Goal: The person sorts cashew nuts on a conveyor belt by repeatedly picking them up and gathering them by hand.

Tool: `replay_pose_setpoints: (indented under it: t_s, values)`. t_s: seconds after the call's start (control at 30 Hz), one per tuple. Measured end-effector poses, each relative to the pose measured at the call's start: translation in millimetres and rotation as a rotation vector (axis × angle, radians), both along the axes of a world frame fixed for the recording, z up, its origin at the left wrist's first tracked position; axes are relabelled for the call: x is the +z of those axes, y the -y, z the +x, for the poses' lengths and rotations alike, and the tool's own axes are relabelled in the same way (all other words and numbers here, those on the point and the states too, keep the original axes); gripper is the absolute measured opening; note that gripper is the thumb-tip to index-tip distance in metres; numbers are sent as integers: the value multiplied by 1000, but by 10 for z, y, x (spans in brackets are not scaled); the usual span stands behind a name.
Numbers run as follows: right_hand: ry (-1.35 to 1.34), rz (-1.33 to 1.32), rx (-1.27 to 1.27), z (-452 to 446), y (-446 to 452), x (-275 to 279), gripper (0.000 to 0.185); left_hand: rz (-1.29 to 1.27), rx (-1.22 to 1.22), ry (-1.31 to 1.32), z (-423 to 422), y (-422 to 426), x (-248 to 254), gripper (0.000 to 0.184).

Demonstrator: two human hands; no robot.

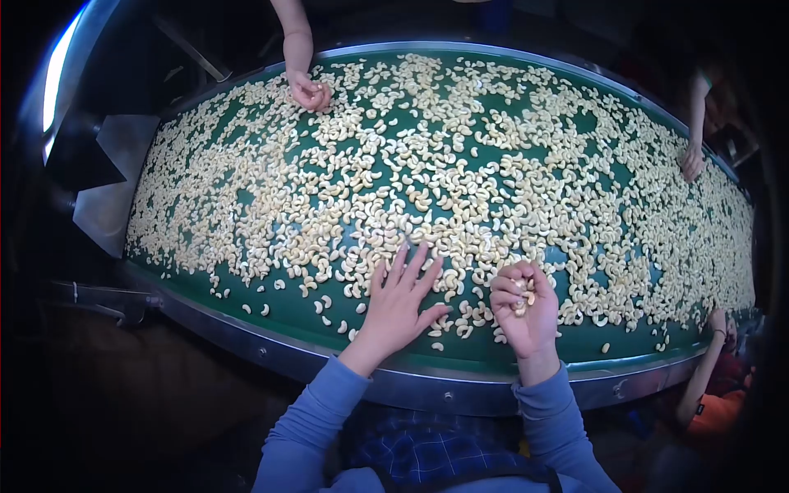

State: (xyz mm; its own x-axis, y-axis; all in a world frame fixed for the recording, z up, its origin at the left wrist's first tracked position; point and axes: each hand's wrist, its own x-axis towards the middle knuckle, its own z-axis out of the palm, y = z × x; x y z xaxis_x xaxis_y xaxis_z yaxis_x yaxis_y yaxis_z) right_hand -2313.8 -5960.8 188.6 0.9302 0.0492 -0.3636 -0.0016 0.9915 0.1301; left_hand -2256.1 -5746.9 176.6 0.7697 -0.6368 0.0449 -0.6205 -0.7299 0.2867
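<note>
Right-hand grip: the right hand (530, 324) is about half closed, palm up, with its fingers bent over a few cashew nuts (523, 297). The bent hand makes a little cup, likely so the nuts do not roll out.
Left-hand grip: the left hand (396, 316) is wide open, palm down, with its fingers spread at the near edge of the loose nuts (419, 185). I can see no nut held in it. Laid flat like that, it can probably touch lots of nuts at once.
Nuts: they lie all over the green belt (222, 300), thick in most spots and thin near the person, where bits of green show.
Edge: a metal rim (288, 355) runs along the near side, just under both wrists. It may help keep the nuts from falling off.
Other people: one hand (311, 92) is over the nuts at the far side, with its fingers curled. A second hand (693, 162) reaches in at the far right, and a third hand (718, 319) is at the near right.
</note>
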Motion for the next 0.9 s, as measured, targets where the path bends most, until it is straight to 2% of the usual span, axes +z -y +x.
replay_pose_setpoints:
  t_s: [0.1,0.2,0.23,0.33,0.5,0.6,0.7,0.8,0.9]
  values:
    - [-52,47,-134,-37,237,111,23,37,363,146,-11,148,-56,59]
    - [144,132,-42,-128,419,-34,24,-275,305,66,190,283,14,42]
    - [71,98,-41,-138,429,-1,24,-463,270,102,294,367,-1,19]
    - [39,70,22,-189,504,-66,24,-527,228,114,453,526,-173,9]
    - [-48,-10,18,-272,699,-88,24,-390,294,-57,446,590,-151,10]
    - [-46,-57,47,-328,805,-87,24,-478,365,-229,466,646,-108,11]
    - [-53,-71,89,-365,908,-138,25,-691,388,-168,598,816,-48,12]
    - [-78,-91,118,-419,1016,-174,25,-703,310,-35,914,963,-163,13]
    - [-103,-124,134,-463,1127,-194,23,-422,174,133,1140,1041,-187,12]
